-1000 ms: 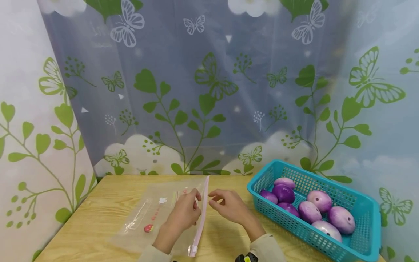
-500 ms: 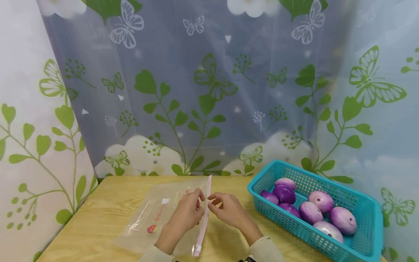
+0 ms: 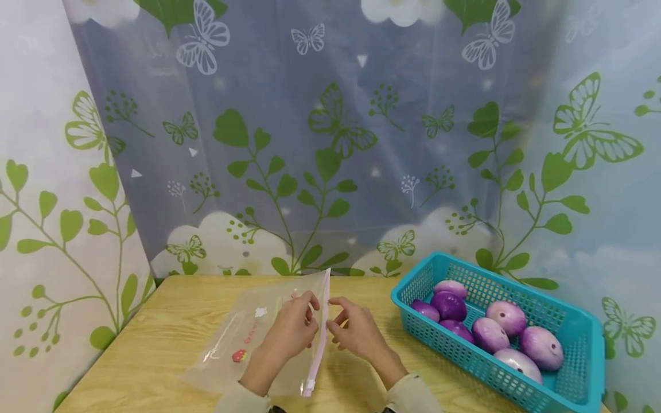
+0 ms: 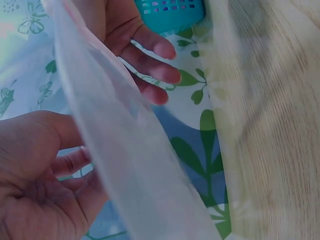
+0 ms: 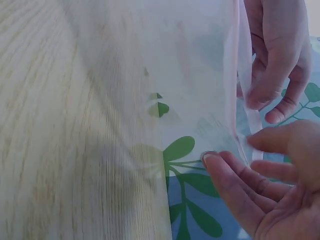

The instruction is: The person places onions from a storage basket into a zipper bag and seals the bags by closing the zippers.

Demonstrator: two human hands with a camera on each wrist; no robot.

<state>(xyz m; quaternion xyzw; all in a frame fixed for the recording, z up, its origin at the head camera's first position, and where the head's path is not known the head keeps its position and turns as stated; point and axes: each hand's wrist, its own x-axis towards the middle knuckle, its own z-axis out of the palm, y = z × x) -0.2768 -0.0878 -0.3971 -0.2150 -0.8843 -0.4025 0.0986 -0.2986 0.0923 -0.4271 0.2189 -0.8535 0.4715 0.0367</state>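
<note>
A clear plastic zip bag (image 3: pixel 222 350) with a pink strip along its opening and a strawberry print lies on the table, its opening side raised. My left hand (image 3: pixel 289 330) lies over the bag and pinches the opening edge with curled fingers. Facing it, my right hand (image 3: pixel 361 332) pinches the edge from the other side. In the right wrist view two layers of the edge stand slightly apart, between my right hand (image 5: pixel 285 180) and left hand (image 5: pixel 280 55). Bag film partly veils some fingertips in the left wrist view. A pink slider (image 3: pixel 310 385) sits at the strip's near end.
To the right stands a turquoise perforated basket (image 3: pixel 583 338) holding several purple onions (image 3: pixel 490 335). The wooden table (image 3: pixel 155 321) ends at a patterned curtain (image 3: pixel 289 189) at the back, with more curtain at both sides.
The far end of the pink strip has risen a little and the bag's edge has tipped up. My right hand's fingertips have come from just beside the strip onto it.
</note>
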